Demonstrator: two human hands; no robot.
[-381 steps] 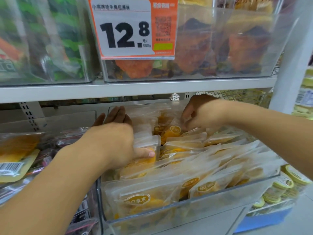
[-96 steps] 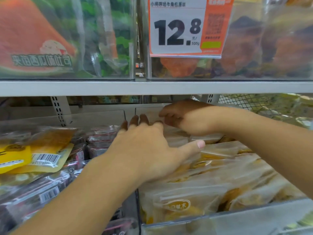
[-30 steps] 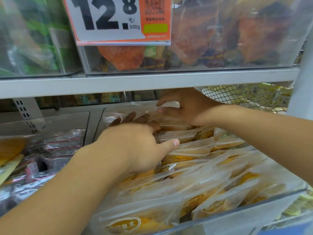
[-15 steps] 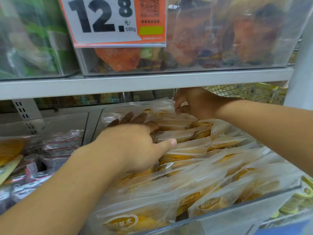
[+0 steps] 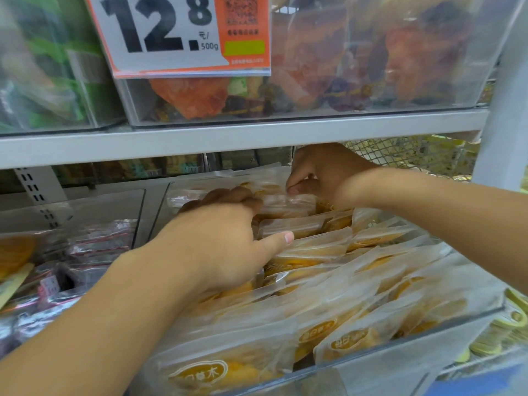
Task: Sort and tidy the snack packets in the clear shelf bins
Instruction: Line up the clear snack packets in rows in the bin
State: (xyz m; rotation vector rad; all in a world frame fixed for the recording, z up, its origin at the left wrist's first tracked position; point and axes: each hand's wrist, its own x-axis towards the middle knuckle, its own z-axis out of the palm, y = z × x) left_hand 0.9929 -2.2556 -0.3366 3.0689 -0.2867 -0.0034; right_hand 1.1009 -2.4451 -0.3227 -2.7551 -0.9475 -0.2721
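Since half a second ago your right hand [image 5: 320, 172] has dropped a little at the back of the bin [image 5: 400, 364], and its fingers have curled tighter; your left hand [image 5: 220, 247] has barely shifted, though its fingertips have now folded over the packet edge where before they lay straighter. Over the last few seconds the view has tipped down, so the price card [image 5: 183, 35] is cut off at the top.

Your right grip is clamped: thumb and curled fingers pinch the top edge of a pale packet [image 5: 288, 202] at the rear of the bin, just under the shelf [image 5: 257, 135]. Your left grip sits just nearer you and beside the right one. Its fingers hook over the same back row of packets, the thumb is stretched out flat along the top of the next packet forward, and the palm presses on the stack beneath. Whether the left fingers actually close round one packet, you cannot tell from here.

The packets [image 5: 357, 284] fill the bin from under your hands forward to its front wall, leaning in overlapping rows, frosted with yellow contents. The nearest ones carry an oval gold logo with Chinese characters, too blurred to read fully.

Above your hands the card reads "12.8", with "500g" in small print, and a QR code on its orange side.
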